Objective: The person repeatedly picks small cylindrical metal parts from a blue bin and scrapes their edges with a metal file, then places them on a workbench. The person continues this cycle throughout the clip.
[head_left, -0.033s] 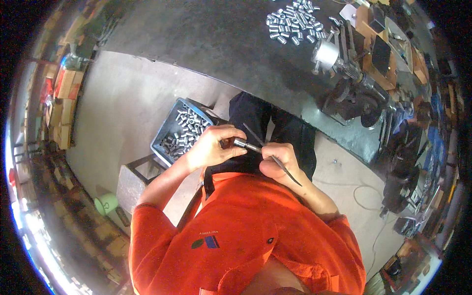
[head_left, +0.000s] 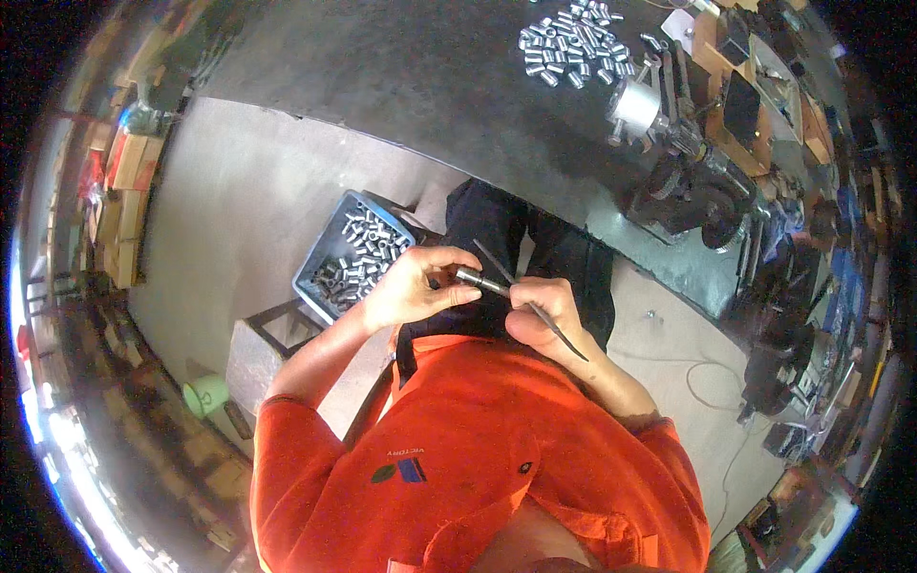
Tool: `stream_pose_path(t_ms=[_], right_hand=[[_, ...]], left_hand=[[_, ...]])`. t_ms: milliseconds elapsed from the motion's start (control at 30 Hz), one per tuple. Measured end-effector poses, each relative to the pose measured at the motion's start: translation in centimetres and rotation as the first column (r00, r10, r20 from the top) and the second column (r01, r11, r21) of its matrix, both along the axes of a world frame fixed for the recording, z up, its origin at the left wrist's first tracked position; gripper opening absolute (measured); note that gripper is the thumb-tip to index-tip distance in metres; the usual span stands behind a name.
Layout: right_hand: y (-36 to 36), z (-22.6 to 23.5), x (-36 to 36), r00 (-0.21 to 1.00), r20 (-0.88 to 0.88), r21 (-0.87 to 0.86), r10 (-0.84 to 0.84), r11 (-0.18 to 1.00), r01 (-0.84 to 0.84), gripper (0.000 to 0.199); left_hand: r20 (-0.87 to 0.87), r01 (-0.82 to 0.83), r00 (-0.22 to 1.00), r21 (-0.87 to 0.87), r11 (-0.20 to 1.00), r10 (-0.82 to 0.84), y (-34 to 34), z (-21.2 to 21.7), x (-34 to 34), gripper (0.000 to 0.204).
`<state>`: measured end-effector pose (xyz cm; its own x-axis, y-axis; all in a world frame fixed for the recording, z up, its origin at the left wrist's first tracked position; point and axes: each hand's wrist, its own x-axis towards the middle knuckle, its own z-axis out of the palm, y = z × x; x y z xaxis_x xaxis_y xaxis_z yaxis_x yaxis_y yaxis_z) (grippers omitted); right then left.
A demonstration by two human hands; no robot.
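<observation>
In my left hand (head_left: 417, 286), a small shiny metal sleeve (head_left: 467, 275) is pinched between thumb and fingers, in front of my lap. My right hand (head_left: 543, 310) is closed round a tool with a long thin dark bar (head_left: 562, 333), whose ends stick out on both sides of the fist. A short metal shaft (head_left: 495, 286) runs from the right fist to the sleeve and lines up with it. How far the shaft goes into the sleeve I cannot tell. The fingertips of the right hand are partly hidden.
A blue bin (head_left: 308, 278) of similar metal sleeves stands left of my knees, beside a stool-like metal stand (head_left: 254, 361). On the dark workbench (head_left: 382, 67) lies a pile of shiny sleeves (head_left: 573, 46). A clamp-like machine with a silver cylinder (head_left: 634, 107) sits at its right.
</observation>
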<state>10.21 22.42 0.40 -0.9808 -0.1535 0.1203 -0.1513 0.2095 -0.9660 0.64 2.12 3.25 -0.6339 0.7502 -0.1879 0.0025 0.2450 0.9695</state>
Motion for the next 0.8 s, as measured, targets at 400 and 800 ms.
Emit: stream_pose_path(t_ms=[400,800], right_hand=[[0.8,2.3,0.7,0.993,-0.08,-0.086,0.091,0.991,-0.098,0.036],[-0.4,1.9,-0.4,0.982,0.032,-0.182,0.187,0.967,-0.178,0.028]], left_hand=[[-0.578,-0.313,0.798,-0.154,0.937,0.171,-1.2,-3.9,-2.0,0.021],[-0.625,-0.265,0.763,-0.069,0.962,0.165,-0.3,-3.4,-0.7,0.023]])
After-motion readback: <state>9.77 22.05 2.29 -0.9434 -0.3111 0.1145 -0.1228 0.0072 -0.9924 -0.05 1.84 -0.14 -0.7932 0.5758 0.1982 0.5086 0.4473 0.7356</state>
